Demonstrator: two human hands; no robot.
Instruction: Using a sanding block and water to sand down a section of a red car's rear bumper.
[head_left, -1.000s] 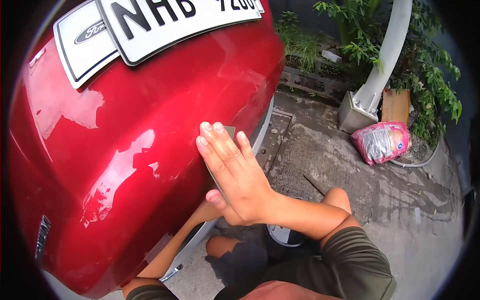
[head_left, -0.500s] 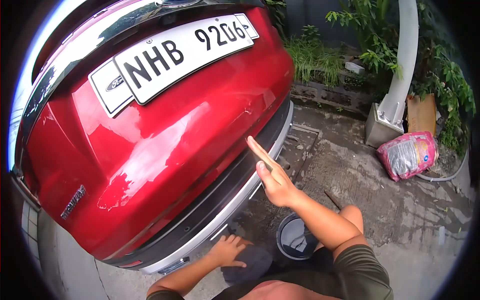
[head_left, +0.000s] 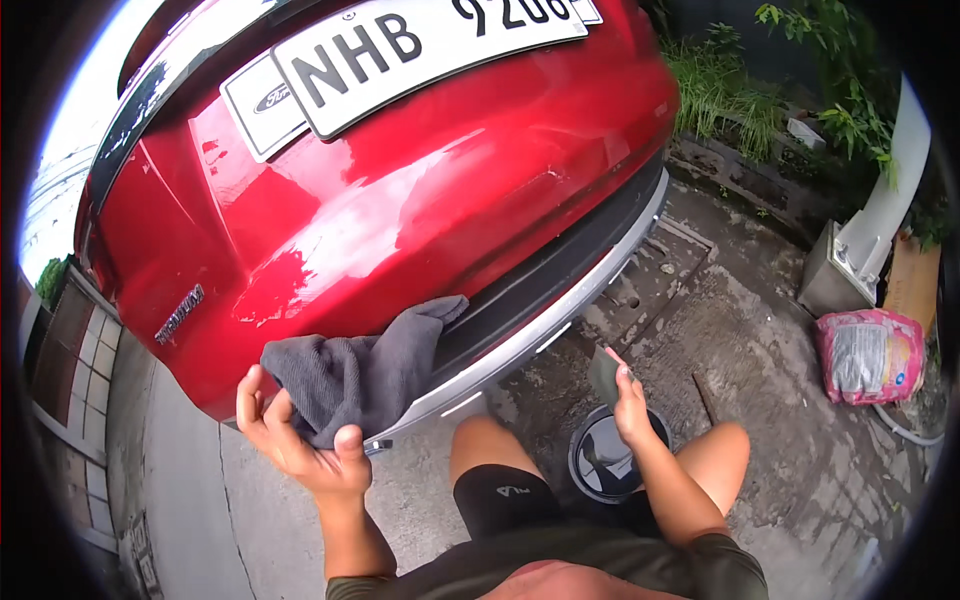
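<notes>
Left hand (head_left: 312, 455) grips bunched grey cloth (head_left: 362, 378), just in front of red car (head_left: 480, 215), low down! Other side, right hand (head_left: 633, 410) pinches thin greenish sheet (head_left: 602, 378), up above round bucket (head_left: 573, 465).

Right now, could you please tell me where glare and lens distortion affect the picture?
Head view: pale reflections streak the red car; head view: the sky at upper left looks washed out; head view: the pole bows near the right rim.
</notes>
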